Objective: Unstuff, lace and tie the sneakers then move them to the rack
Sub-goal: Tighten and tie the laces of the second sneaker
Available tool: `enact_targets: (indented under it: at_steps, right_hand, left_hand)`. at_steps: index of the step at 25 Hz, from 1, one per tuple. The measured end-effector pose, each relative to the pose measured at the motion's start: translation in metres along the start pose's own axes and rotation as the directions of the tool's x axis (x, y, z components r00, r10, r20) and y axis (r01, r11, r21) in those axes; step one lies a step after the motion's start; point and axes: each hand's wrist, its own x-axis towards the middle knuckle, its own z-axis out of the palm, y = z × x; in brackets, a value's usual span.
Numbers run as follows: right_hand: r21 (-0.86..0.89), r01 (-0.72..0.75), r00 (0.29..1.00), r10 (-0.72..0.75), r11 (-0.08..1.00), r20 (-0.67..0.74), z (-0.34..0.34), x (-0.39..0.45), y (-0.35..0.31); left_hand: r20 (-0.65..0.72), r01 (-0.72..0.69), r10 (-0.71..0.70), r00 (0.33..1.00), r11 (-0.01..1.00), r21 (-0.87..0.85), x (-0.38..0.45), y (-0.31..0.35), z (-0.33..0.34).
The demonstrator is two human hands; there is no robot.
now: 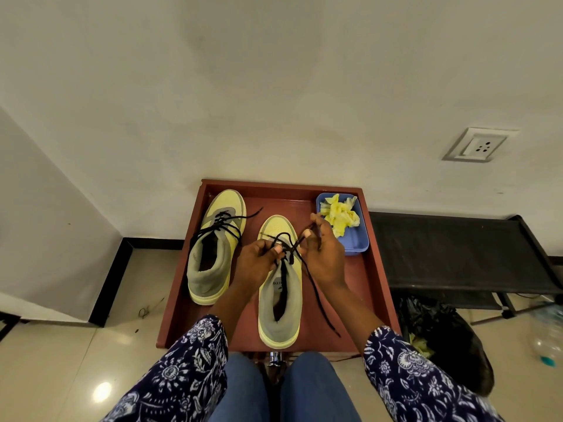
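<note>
Two yellow and grey sneakers stand on a red-brown tray [376,269]. The left sneaker [214,248] has a loose black lace through its eyelets. Over the right sneaker [281,300], both my hands work its black lace [316,295]. My left hand [259,260] pinches one strand above the tongue. My right hand [324,254] pinches the other strand, whose free end trails down over the tray to the right of the shoe. The lace crosses between my two hands.
A blue tub [355,242] with crumpled yellow paper [341,216] sits at the tray's back right corner. A black rack [457,254] stands to the right against the wall. A black bag [444,336] lies below it on the tiled floor.
</note>
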Motion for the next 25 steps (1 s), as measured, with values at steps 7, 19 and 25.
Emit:
enact_targets:
  at_steps: [7, 19, 25]
  right_hand:
    - [-0.201, 0.270, 0.962, -0.257, 0.942, 0.091, -0.011, -0.001, -0.005]
    - [-0.387, 0.094, 0.971, -0.171, 0.917, -0.169, -0.023, -0.017, 0.032]
    - [-0.477, -0.015, 0.993, 0.068, 0.879, 0.094, -0.012, -0.019, 0.029]
  left_hand:
    - [-0.024, 0.017, -0.019, 1.000, 0.997, -0.077, -0.003, -0.001, -0.002]
    - [-0.016, 0.039, -0.042, 0.999, 0.985, -0.168, -0.004, -0.003, -0.004]
    - [-0.014, 0.021, -0.024, 1.000, 0.987, -0.159, -0.004, -0.003, -0.004]
